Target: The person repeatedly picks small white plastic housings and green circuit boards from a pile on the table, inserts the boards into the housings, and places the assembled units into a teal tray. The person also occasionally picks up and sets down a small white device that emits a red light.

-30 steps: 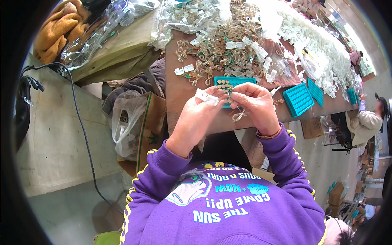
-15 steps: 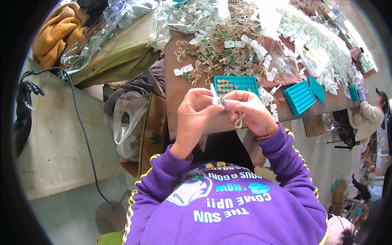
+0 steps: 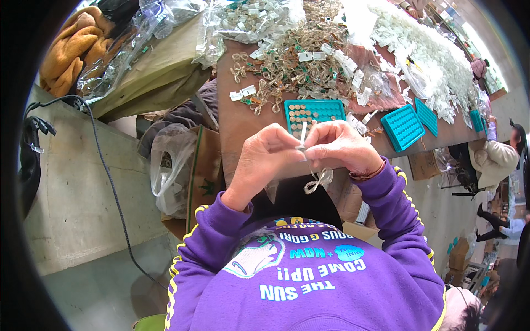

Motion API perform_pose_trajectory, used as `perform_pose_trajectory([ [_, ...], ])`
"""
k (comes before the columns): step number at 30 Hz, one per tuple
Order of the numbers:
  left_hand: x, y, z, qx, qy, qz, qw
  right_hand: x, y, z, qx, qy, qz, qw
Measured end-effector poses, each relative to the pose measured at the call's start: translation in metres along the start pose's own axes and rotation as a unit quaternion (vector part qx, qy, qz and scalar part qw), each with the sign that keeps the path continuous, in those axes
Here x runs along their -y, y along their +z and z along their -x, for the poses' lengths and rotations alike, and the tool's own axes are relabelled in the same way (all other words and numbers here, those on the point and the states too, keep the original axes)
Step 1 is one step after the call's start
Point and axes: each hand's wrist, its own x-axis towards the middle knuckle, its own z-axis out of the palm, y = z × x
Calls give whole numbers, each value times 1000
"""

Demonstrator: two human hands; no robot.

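Observation:
Both hands meet above the table's near edge. My left hand (image 3: pixel 264 155) is closed in a pinch on a small white plastic piece (image 3: pixel 303 132), whose narrow strip stands up between the hands. From the other side my right hand (image 3: pixel 343 150) pinches in at the same spot, fingertips almost touching the left ones. Below the right fingers dangles a looped bundle of pale thin cable (image 3: pixel 320 181). How cable and plastic join is hidden by the fingertips. Just beyond the hands lies a teal tray (image 3: pixel 334 110) with several round tan discs in its left-hand pockets.
A heap of bundled cables (image 3: pixel 309 60) with white plastic parts covers the table (image 3: pixel 234 118). Two more teal trays (image 3: pixel 404 130) lie at right, near a big pile of white pieces (image 3: pixel 436 60). A cardboard box (image 3: pixel 205 165) with a plastic bag (image 3: pixel 171 165) stands left. Another person (image 3: pixel 494 157) sits far right.
The white strip has shifted right and now stands more upright. The cable bundle hangs lower and looser beneath my right hand. My fingertips have moved slightly down, uncovering more of the tray.

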Motion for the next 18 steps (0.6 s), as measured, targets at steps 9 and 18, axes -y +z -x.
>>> perform_pose_trajectory([
  [9, 2, 12, 1, 18, 43, 98, 994, -26, 8, -1, 45, -19, -232, 971],
  [18, 10, 21, -1, -212, 110, -68, 969, -23, 23, 7, -150, -140, 99, 974],
])
